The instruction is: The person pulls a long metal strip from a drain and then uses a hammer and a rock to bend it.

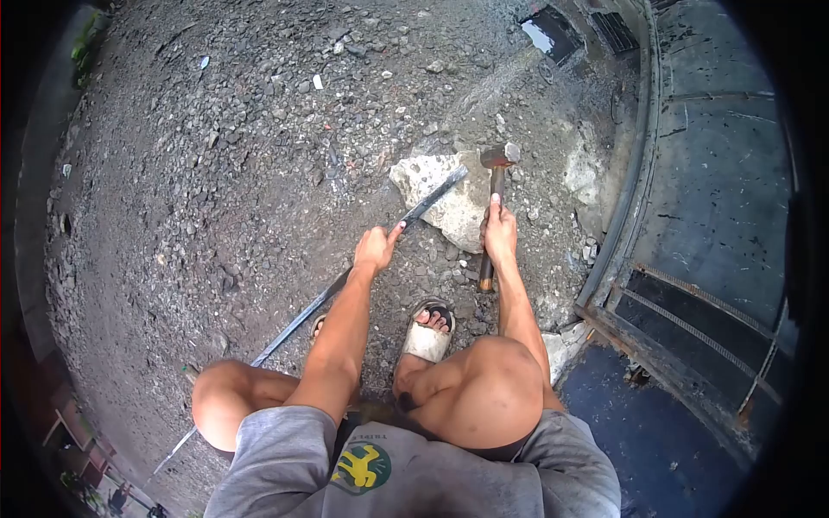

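Observation:
My left hand (376, 249) is closed round a long, narrow metal bar (298, 321). The bar's far end lies over a pale, flat-topped rock (420, 177), and its near end runs back past my left knee. In my right hand (500, 233) is a hammer (498, 177), gripped midway along its wooden handle. Its rusty, short head points away from me, over the right edge of the rock and to the right of the bar's tip. The butt of the handle sticks out below my fist.
Loose gravel and stones (259, 155) cover the ground around me. On the right stands a dark metal gate or panel (717, 164) with ribbed rods near its lower part. A dark piece with a bright patch (553, 36) lies at the top. My sandalled foot (429, 332) is close to the rock.

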Available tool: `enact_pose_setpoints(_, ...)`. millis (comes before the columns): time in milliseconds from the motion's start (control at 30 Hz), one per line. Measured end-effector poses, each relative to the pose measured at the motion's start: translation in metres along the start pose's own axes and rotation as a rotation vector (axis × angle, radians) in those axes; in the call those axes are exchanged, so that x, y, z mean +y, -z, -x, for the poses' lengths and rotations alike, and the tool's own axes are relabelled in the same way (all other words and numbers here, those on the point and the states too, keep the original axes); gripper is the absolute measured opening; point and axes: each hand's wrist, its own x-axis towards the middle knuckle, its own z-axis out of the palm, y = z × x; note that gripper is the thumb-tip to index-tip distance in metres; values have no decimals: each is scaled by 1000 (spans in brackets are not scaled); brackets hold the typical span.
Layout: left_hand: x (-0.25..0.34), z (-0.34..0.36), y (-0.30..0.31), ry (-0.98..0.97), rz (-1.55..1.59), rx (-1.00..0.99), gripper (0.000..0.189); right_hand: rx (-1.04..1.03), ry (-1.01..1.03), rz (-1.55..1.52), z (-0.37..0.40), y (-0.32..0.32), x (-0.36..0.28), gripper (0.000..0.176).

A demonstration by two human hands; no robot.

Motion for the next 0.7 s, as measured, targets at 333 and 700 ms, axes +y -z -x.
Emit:
enact_pose_setpoints(333,-2,-4,-4,2,21,-28,71,6,126,375,-6,-19,15,57)
enact_pose_setpoints(700,8,18,60,-23,118,-176,95,-16,-95,37,115,45,67,55)
